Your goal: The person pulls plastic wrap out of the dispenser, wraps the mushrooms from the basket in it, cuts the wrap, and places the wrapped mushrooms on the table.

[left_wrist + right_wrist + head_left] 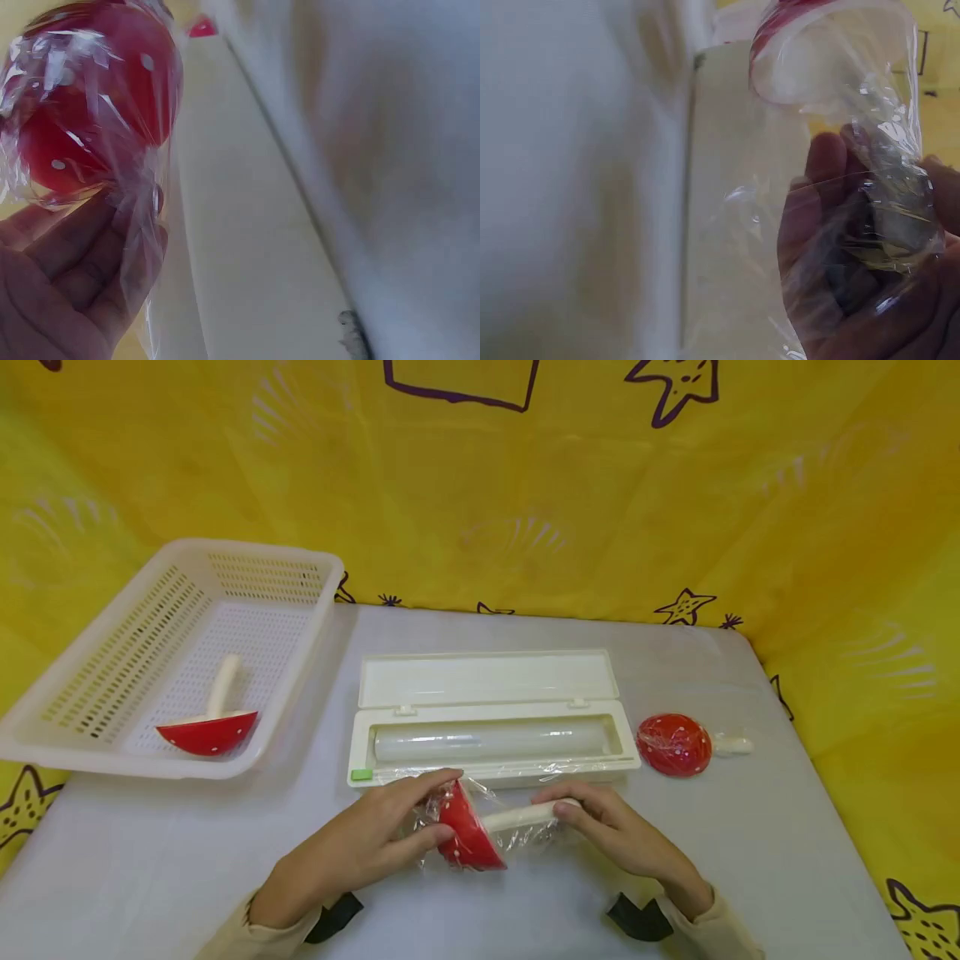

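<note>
A toy mushroom (467,835) with a white-dotted red cap and a pale stem lies sideways between both hands, above the white table. Clear plastic film (517,839) is loosely wrapped about it and wrinkles over the cap. My left hand (367,835) grips the cap from the left, thumb on the near side. At the stem's far end, my right hand (618,831) pinches stem and film between thumb and fingers. The left wrist view shows the cap (97,105) under shiny folds. In the right wrist view, film covers the cap's pale underside (817,60).
Just beyond the hands sits a white film dispenser (495,768), lid raised, with a roll (487,739) inside. Right of it lies another mushroom (675,745) in film. A white basket (300,693) at left holds an unwrapped mushroom (210,733). Yellow cloth (480,527) hangs behind.
</note>
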A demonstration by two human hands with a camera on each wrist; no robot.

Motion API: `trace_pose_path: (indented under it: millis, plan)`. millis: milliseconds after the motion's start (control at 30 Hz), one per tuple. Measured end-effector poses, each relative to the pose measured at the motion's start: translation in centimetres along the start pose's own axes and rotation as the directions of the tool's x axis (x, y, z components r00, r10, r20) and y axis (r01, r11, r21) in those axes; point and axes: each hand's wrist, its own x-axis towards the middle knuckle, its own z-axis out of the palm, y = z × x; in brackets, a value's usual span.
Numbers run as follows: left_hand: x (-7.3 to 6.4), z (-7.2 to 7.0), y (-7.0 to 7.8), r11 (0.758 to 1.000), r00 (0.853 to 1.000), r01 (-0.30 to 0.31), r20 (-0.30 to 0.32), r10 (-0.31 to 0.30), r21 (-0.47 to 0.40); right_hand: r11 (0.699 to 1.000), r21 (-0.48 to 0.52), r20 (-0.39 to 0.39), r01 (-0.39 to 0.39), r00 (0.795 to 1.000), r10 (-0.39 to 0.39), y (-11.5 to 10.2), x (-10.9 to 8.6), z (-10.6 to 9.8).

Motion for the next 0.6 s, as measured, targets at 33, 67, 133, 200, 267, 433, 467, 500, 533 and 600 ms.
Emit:
trace_pose_path:
  millis: [33, 67, 133, 200, 267, 433, 467, 500, 533, 600]
  plan:
    - [-0.2, 0.3, 0.0, 1.000, 1.000, -0.018, -0.007, 0.018, 0.014, 1.000, 0.014, 0.021, -0.008, 1.000, 0.007, 0.3, -0.2, 0.2]
    - [-0.5, 0.6, 0.0, 0.999, 0.999, -0.034, -0.016, 0.035, 0.030, 1.000, 0.027, 0.038, -0.013, 0.999, 0.012, 0.6, -0.5, 0.3]
    - [-0.7, 1.0, 0.0, 0.995, 0.996, -0.075, -0.033, 0.077, 0.063, 0.999, 0.045, 0.067, -0.021, 0.998, 0.018, 1.0, -0.7, 0.5]
    - [-0.8, 1.3, 0.0, 0.990, 0.994, -0.098, -0.038, 0.102, 0.098, 1.000, 0.025, 0.080, -0.019, 0.997, 0.017, 1.5, -0.9, 0.6]
    - [-0.8, 1.6, -0.1, 0.984, 0.992, -0.115, -0.043, 0.121, 0.133, 1.000, -0.015, 0.085, -0.011, 0.996, 0.012, 1.9, -0.8, 0.7]
    - [-0.7, 2.3, -0.7, 0.988, 0.994, -0.112, -0.007, 0.113, 0.109, 0.989, -0.149, 0.085, 0.005, 0.996, 0.008, 3.0, -0.5, 1.2]
    - [-0.7, 2.4, -0.9, 0.991, 0.995, -0.102, 0.004, 0.102, 0.082, 0.986, -0.168, 0.083, 0.004, 0.996, 0.010, 3.2, -0.4, 1.3]
    - [-0.7, 2.4, -1.0, 0.994, 0.996, -0.092, 0.015, 0.091, 0.053, 0.982, -0.187, 0.079, 0.006, 0.997, 0.009, 3.3, -0.3, 1.4]
    - [-0.6, 2.5, -1.2, 0.996, 0.996, -0.083, 0.025, 0.082, 0.023, 0.977, -0.212, 0.072, 0.013, 0.997, 0.002, 3.3, -0.3, 1.5]
    - [-0.6, 2.5, -1.4, 0.998, 0.997, -0.059, 0.040, 0.060, -0.019, 0.967, -0.255, 0.050, 0.027, 0.999, -0.014, 3.5, -0.1, 1.7]
